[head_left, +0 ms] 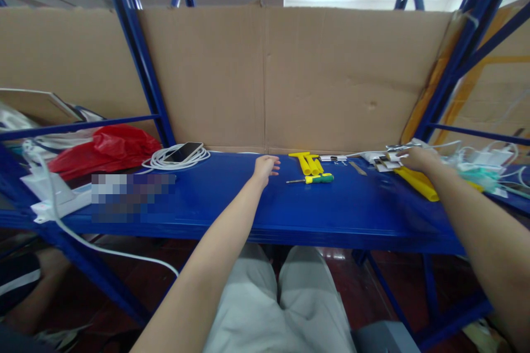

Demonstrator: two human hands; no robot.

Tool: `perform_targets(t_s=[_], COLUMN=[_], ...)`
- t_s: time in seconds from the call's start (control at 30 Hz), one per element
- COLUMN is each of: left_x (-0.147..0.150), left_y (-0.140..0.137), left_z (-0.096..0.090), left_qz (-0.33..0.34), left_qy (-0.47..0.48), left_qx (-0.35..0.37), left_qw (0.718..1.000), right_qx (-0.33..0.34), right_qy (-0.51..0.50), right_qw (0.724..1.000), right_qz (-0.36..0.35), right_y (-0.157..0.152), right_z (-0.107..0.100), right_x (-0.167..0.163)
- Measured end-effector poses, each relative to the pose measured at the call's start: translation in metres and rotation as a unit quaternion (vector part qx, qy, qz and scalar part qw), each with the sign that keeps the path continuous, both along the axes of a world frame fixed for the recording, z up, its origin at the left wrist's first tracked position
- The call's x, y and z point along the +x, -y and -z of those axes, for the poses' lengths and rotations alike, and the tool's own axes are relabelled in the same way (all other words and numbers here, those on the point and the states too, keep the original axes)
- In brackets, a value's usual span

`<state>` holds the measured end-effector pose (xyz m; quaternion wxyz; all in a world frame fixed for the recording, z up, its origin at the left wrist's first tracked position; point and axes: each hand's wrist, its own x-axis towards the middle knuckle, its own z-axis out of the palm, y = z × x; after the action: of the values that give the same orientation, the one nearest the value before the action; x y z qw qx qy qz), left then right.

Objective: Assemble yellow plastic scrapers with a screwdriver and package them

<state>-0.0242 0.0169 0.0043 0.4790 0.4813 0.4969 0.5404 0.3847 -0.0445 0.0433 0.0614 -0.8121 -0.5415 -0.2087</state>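
My left hand (265, 170) is just above the blue shelf top (232, 198), its fingers loosely bent and apart, with nothing in them. To its right lie yellow T-shaped handles (305, 165) and a green-and-yellow screwdriver (321, 178), which points left. My right hand (418, 159) reaches to the far right, its fingers on a shiny metal piece (399, 148) whose kind is unclear. White-and-metal pieces (385, 162) sit beneath those fingers. Close by are a longer yellow piece (418, 185), a flat metal strip (358, 168) and small metal parts (334, 160).
A phone (188, 151) rests on a coiled white cable (165, 162) at left. Beyond it are a red bag (120, 146) and a white power strip (68, 204). Cardboard (314, 77) backs the shelf between blue posts (138, 55). White cables (488, 157) pile at right. Another person's leg (47, 276) shows lower left.
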Motion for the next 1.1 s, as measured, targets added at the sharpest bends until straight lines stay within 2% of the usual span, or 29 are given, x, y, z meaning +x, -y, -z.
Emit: perform_targets(t_s=[0.1, 0.2, 0.37, 0.43, 0.53, 0.7, 0.83, 0.9, 0.97, 1.03, 1.1], left_x=[0.0, 0.0, 0.001, 0.001, 0.001, 0.002, 0.002, 0.0, -0.001, -0.001, -0.001], left_y=[0.001, 0.002, 0.004, 0.005, 0.005, 0.004, 0.0, -0.003, -0.006, -0.008, -0.01], left_z=[0.0, -0.001, -0.001, -0.001, 0.0, 0.001, 0.004, 0.006, 0.01, 0.013, 0.017], left_qz=[0.006, 0.013, 0.018, 0.02, 0.023, 0.024, 0.004, -0.017, -0.043, -0.057, -0.044], left_qy=[-0.007, -0.011, -0.018, -0.02, -0.024, -0.032, -0.055, -0.099, -0.181, -0.276, -0.343], left_qx=[-0.003, -0.005, 0.0, 0.002, 0.008, 0.015, 0.021, 0.036, 0.067, 0.125, 0.171], left_qw=[1.0, 1.0, 1.0, 1.0, 0.999, 0.999, 0.998, 0.994, 0.98, 0.951, 0.923], right_qx=[-0.061, -0.078, -0.107, -0.112, -0.099, -0.104, -0.088, -0.084, -0.081, -0.083, -0.087], right_qy=[-0.062, -0.073, -0.137, -0.15, -0.13, -0.082, -0.073, -0.08, -0.086, -0.091, -0.097], right_qw=[0.995, 0.986, 0.94, 0.927, 0.934, 0.959, 0.954, 0.946, 0.938, 0.927, 0.915], right_qz=[-0.046, -0.126, -0.294, -0.325, -0.319, -0.25, -0.277, -0.302, -0.326, -0.353, -0.381], right_y=[-0.004, -0.014, -0.039, -0.048, -0.058, -0.057, -0.048, -0.045, -0.043, -0.041, -0.04], right_z=[-0.01, -0.011, 0.001, 0.007, 0.016, 0.03, 0.038, 0.042, 0.045, 0.047, 0.048], right_x=[-0.048, -0.095, -0.158, -0.179, -0.206, -0.232, -0.24, -0.244, -0.249, -0.254, -0.259])
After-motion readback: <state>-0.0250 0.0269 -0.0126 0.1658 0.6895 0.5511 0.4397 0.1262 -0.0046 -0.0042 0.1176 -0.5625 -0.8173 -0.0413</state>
